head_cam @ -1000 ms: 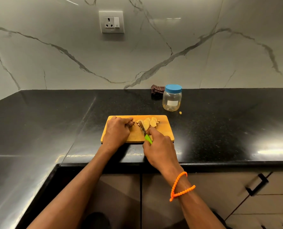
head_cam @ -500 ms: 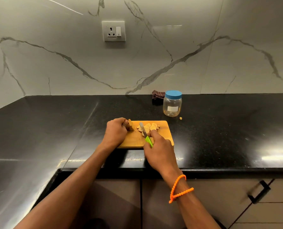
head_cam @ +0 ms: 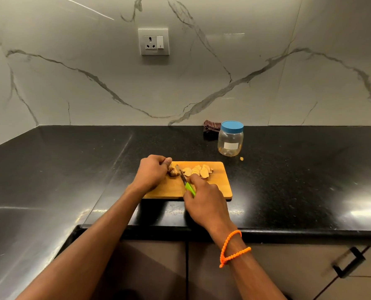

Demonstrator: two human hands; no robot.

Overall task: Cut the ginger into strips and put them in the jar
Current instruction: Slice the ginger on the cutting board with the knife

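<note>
I read this as the slicing step. My left hand [head_cam: 152, 172] has its fingers curled over the uncut ginger [head_cam: 172, 170] at the board's [head_cam: 219, 189] far left corner, pinning it down. My right hand [head_cam: 204, 200] is wrapped round the green handle of the knife [head_cam: 185, 180], the blade angled up and left so that its tip sits just beside the lump, between it and the slices [head_cam: 198, 171] fanned out to the right. From this height I cannot quite tell whether the edge is already in the ginger or only resting against it.

The slices are flat rounds, not strips, so by my judgement the task is well short of halfway: the lump needs finishing, then the rounds want stacking and cutting lengthwise.

The jar [head_cam: 230, 139] stands on the counter [head_cam: 288, 169] beyond the board's far right corner, apart from it, with its blue lid on and looking empty. A small scrap [head_cam: 241, 158] lies beside its base.

The next cut calls for a straight downward press close to my left fingertips, which I should keep tucked back, since the lump is small and knobbly and could roll. The lid must come off before anything goes in.
</note>
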